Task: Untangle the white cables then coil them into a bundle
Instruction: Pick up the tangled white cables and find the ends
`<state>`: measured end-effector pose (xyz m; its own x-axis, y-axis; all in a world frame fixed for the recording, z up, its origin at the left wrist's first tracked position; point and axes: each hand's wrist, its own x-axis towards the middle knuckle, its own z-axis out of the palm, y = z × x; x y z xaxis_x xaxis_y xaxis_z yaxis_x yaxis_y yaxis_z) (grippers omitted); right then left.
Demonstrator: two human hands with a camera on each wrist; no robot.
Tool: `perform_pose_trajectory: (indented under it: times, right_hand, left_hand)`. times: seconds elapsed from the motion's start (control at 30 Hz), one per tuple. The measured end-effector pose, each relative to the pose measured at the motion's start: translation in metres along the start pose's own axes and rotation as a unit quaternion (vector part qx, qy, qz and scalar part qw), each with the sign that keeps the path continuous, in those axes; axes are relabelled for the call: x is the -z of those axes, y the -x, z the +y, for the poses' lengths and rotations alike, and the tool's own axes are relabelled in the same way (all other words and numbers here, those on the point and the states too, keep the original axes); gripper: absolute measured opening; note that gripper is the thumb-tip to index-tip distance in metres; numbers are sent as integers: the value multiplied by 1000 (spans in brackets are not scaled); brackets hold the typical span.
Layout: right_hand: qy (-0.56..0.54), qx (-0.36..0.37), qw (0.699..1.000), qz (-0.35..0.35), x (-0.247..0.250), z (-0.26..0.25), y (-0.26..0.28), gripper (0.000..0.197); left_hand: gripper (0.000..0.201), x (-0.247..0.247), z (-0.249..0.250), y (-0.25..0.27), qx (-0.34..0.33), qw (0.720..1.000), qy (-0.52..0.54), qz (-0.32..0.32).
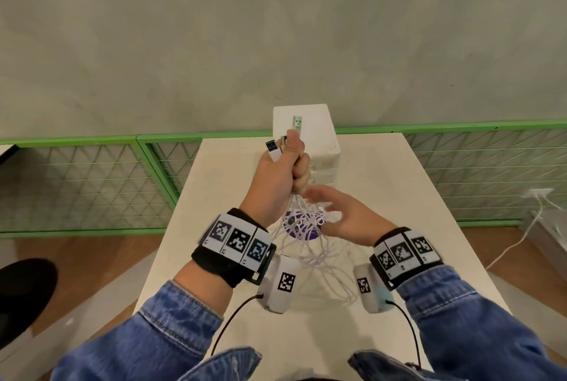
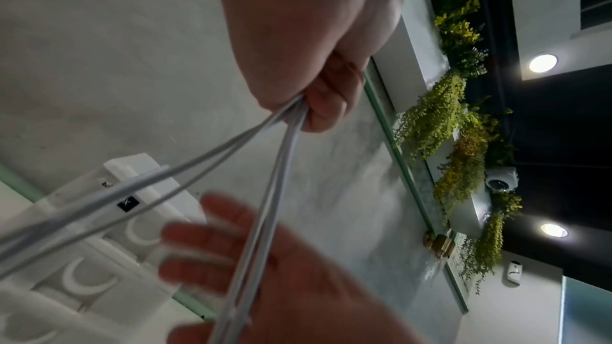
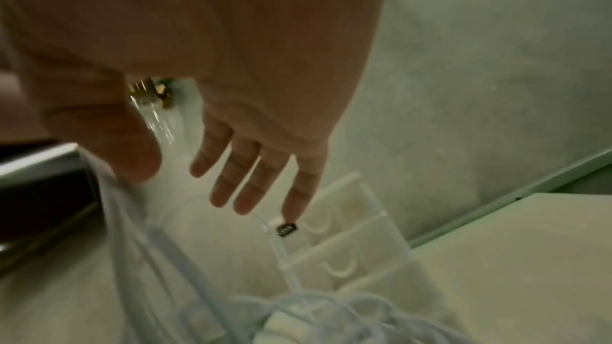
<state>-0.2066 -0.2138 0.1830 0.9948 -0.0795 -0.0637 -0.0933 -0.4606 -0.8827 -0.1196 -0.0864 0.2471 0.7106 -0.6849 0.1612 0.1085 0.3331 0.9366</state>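
Note:
My left hand (image 1: pixel 291 165) is raised above the table and grips several white cables (image 1: pixel 310 227) near their ends, with USB plugs (image 1: pixel 297 124) sticking up out of the fist. The cables hang down from it in a tangled web onto the table. In the left wrist view the strands (image 2: pixel 265 192) fan out from under the curled fingers (image 2: pixel 328 103). My right hand (image 1: pixel 334 212) is just below and to the right, fingers straight and spread, reaching into the hanging strands. The right wrist view shows those fingers (image 3: pixel 251 179) open above the cable heap (image 3: pixel 314 318), holding nothing.
A white drawer box (image 1: pixel 316 141) stands at the far edge of the cream table (image 1: pixel 414 212), right behind my left hand. A purple round object (image 1: pixel 302 231) lies under the tangle. Green mesh fencing (image 1: pixel 92 181) runs behind the table, and a white cord (image 1: pixel 521 236) trails on the floor at right.

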Motion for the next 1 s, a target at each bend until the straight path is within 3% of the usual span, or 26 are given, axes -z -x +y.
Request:
perform_pose_trajectory:
  times: [0.13, 0.23, 0.33, 0.5, 0.57, 0.67, 0.73, 0.83, 0.9, 1.0]
  right_hand:
    - [-77, 22, 995, -58, -26, -11, -11, 44]
    - [-119, -18, 985, -121, -45, -2, -11, 35]
    - [-95, -66, 983, -140, -55, 20, -8, 26]
    - [-48, -127, 988, -77, -42, 46, -2, 50]
    - [-35, -98, 993, -47, -28, 39, -2, 47]
    - [-18, 6, 1000, 24, -9, 9, -2, 58]
    - [-42, 35, 998, 16, -8, -9, -4, 45]
    - [-65, 43, 997, -10, -25, -24, -9, 6]
    - [-86, 57, 994, 20, -35, -20, -9, 18]
    - [-147, 50, 986, 54, -38, -6, -9, 14]
  left_hand:
    - [39, -7, -4, 2, 20, 1000, 3, -17]
    - [40, -4, 0, 4, 13, 999, -24, -25]
    - [38, 4, 8, 4, -1, 1000, -14, 0]
    - [42, 17, 16, 0, -25, 998, 16, 52]
    - [44, 16, 17, 0, -35, 997, 30, 55]
    - [46, 10, 14, 1, -33, 998, 23, 52]
    - [46, 4, 5, 4, -23, 999, 14, 46]
    - [48, -2, -5, 8, -1, 999, -22, 45]
    - [48, 2, -5, 7, -3, 996, -69, 59]
    - [46, 16, -7, 4, -6, 991, -67, 117]
